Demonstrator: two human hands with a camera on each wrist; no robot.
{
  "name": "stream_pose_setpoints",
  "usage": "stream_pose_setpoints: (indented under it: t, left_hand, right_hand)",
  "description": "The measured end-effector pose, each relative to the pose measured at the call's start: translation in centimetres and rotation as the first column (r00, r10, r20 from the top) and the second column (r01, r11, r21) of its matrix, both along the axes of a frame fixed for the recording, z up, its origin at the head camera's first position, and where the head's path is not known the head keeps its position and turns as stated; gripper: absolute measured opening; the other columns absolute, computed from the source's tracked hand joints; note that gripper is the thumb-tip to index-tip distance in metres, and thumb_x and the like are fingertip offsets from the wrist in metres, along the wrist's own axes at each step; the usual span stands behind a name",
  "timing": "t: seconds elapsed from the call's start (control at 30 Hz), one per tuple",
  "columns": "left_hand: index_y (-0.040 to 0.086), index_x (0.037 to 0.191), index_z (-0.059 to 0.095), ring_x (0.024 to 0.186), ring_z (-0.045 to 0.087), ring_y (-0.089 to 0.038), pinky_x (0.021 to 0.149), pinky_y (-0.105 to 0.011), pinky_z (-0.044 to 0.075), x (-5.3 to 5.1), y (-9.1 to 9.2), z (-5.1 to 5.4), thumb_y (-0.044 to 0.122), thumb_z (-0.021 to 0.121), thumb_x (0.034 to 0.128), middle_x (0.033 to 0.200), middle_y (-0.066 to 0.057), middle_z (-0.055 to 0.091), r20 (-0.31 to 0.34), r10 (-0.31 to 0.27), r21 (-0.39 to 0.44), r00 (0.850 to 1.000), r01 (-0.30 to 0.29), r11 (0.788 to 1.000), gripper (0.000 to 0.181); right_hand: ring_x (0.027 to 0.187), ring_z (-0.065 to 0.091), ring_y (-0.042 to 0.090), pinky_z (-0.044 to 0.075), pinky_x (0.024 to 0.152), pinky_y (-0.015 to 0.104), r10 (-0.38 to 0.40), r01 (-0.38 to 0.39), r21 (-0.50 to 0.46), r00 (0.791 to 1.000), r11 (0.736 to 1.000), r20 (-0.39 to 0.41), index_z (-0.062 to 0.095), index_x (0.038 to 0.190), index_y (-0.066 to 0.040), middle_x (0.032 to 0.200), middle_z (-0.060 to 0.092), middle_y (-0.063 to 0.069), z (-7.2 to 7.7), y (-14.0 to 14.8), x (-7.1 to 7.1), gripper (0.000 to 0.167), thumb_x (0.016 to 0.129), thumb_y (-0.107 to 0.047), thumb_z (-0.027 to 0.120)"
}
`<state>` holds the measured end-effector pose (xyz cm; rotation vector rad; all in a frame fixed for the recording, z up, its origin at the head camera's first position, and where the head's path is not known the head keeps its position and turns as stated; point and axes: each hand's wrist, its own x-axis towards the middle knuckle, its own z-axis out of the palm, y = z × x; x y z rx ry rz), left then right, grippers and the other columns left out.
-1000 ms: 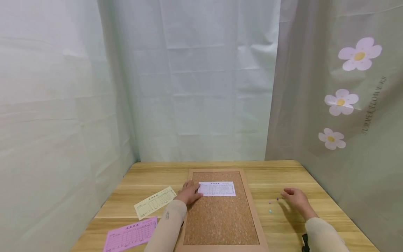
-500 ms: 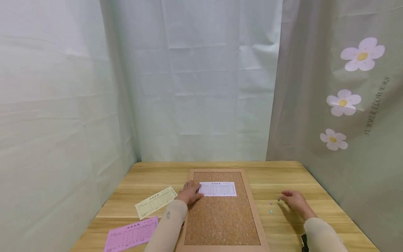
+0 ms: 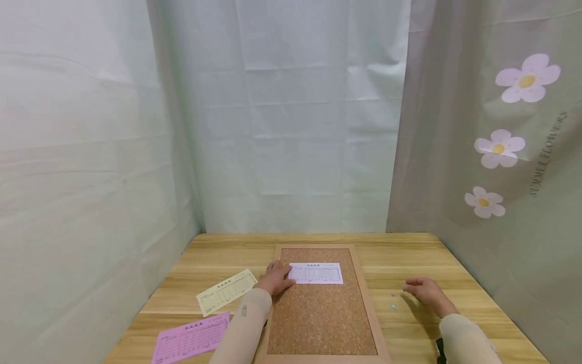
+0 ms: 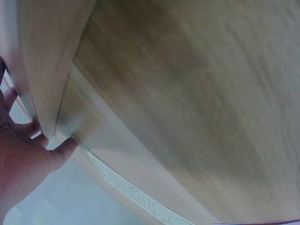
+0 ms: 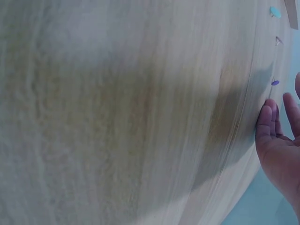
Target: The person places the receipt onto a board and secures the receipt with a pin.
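A framed cork board [image 3: 323,323] lies on the wooden table with a white printed form [image 3: 316,273] on its upper part. My left hand [image 3: 275,280] rests over the board's left frame, its fingertips touching the form's left edge. In the left wrist view, the left hand [image 4: 23,154] has its fingers spread along the frame. To the right, my right hand [image 3: 426,293] hovers low over the table with loose fingers. A purple thumbtack [image 5: 275,83] lies just beyond its fingertips in the right wrist view; fingers hide it in the head view.
A pink thumbtack [image 3: 393,294] and a turquoise thumbtack [image 3: 393,307] lie between board and right hand. Left of the board lie a yellow printed form [image 3: 226,292] and a pink printed form [image 3: 191,337]. Pale curtains [image 3: 295,151] stand behind and at both sides of the table.
My right hand has moved slightly left and down to the purple thumbtack, which its fingers now cover in the head view. The left hand stays on the form. The head view has shifted a little.
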<state>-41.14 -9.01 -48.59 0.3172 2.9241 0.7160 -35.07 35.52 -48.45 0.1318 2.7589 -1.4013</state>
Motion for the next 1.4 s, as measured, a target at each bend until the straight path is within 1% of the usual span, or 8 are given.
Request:
stream_pose_setpoints:
  t: [0.23, 0.37, 0.5, 0.63, 0.77, 0.9, 1.03, 1.4]
  left_hand:
    - [0.014, 0.15, 0.046, 0.147, 0.015, -0.042, 0.11, -0.066, 0.022, -0.1, 0.0, -0.2, 0.039, 0.062, 0.0975, 0.16, -0.022, 0.022, 0.006, -0.002, -0.007, 1.0, 0.002, 1.0, 0.06]
    - [0.014, 0.15, 0.045, 0.147, 0.015, -0.042, 0.11, -0.066, 0.022, -0.1, -0.1, -0.2, 0.039, 0.061, 0.0978, 0.16, -0.022, 0.021, 0.003, -0.007, -0.007, 1.0, 0.007, 1.0, 0.06]
    - [0.013, 0.15, 0.045, 0.148, 0.015, -0.042, 0.11, -0.065, 0.022, 0.0, 0.0, 0.1, 0.038, 0.061, 0.0981, 0.16, -0.023, 0.022, -0.002, -0.012, -0.013, 1.0, 0.012, 1.0, 0.06]
    - [0.012, 0.149, 0.046, 0.147, 0.015, -0.043, 0.11, -0.065, 0.022, 0.2, 0.0, 0.3, 0.038, 0.061, 0.0981, 0.16, -0.023, 0.022, -0.005, -0.015, -0.02, 1.0, 0.014, 1.0, 0.059]
    - [0.012, 0.15, 0.046, 0.148, 0.014, -0.042, 0.111, -0.065, 0.021, 0.2, -0.1, 0.3, 0.039, 0.061, 0.0982, 0.16, -0.023, 0.022, 0.001, -0.011, -0.014, 1.0, 0.011, 1.0, 0.06]
    - [0.012, 0.149, 0.046, 0.147, 0.015, -0.043, 0.11, -0.066, 0.021, 0.1, -0.1, 0.2, 0.038, 0.061, 0.0979, 0.16, -0.023, 0.022, -0.005, -0.013, -0.01, 1.0, 0.013, 1.0, 0.06]
    - [0.013, 0.149, 0.046, 0.147, 0.015, -0.043, 0.111, -0.065, 0.021, 0.1, -0.1, 0.1, 0.038, 0.061, 0.0981, 0.16, -0.023, 0.022, -0.008, -0.015, -0.014, 1.0, 0.015, 1.0, 0.059]
    - [0.012, 0.149, 0.047, 0.147, 0.015, -0.043, 0.11, -0.066, 0.022, 0.0, 0.0, 0.1, 0.038, 0.062, 0.0978, 0.16, -0.023, 0.022, -0.002, -0.009, -0.007, 1.0, 0.009, 1.0, 0.059]
  right_hand:
    - [0.118, 0.05, 0.05, 0.043, 0.097, 0.056, -0.002, 0.002, -0.01, 1.0, 1.0, 0.006, 0.053, 0.127, 0.016, 0.125, 0.057, 0.033, -0.3, 0.2, 0.0, 0.044, 0.097, -0.015, 0.063]
    - [0.114, 0.057, 0.045, 0.046, 0.095, 0.05, 0.0, -0.001, -0.046, 1.0, 0.999, -0.024, 0.055, 0.123, 0.019, 0.115, 0.066, 0.027, -0.3, 0.1, 0.0, 0.039, 0.094, -0.006, 0.064]
    - [0.108, 0.062, 0.039, 0.05, 0.087, 0.038, -0.001, -0.002, -0.045, 0.998, 0.999, -0.064, 0.058, 0.118, 0.02, 0.108, 0.07, 0.024, -0.6, 0.3, -0.1, 0.033, 0.092, 0.0, 0.064]
    - [0.108, 0.061, 0.04, 0.05, 0.084, 0.037, -0.011, 0.01, -0.019, 0.996, 1.0, -0.084, 0.061, 0.114, 0.018, 0.107, 0.07, 0.023, -1.0, 0.4, -0.2, 0.031, 0.091, -0.002, 0.066]
    - [0.11, 0.057, 0.044, 0.047, 0.09, 0.047, -0.032, 0.034, 0.016, 0.996, 0.999, -0.08, 0.065, 0.111, 0.014, 0.107, 0.07, 0.022, -1.3, 0.3, -0.3, 0.03, 0.09, -0.008, 0.069]
    - [0.11, 0.055, 0.045, 0.045, 0.091, 0.052, -0.054, 0.056, 0.029, 0.997, 0.998, -0.061, 0.067, 0.109, 0.011, 0.111, 0.067, 0.025, -1.4, 0.2, -0.4, 0.029, 0.09, -0.011, 0.071]
    - [0.108, 0.055, 0.041, 0.045, 0.09, 0.05, -0.068, 0.07, 0.026, 0.997, 0.997, -0.043, 0.067, 0.11, 0.01, 0.112, 0.065, 0.026, -1.5, 0.2, -0.7, 0.029, 0.09, -0.011, 0.07]
    - [0.092, 0.058, 0.03, 0.047, 0.078, 0.04, -0.076, 0.079, 0.06, 0.996, 0.995, -0.054, 0.069, 0.105, 0.008, 0.108, 0.065, 0.025, -1.4, 0.3, -0.8, 0.026, 0.088, -0.011, 0.071]
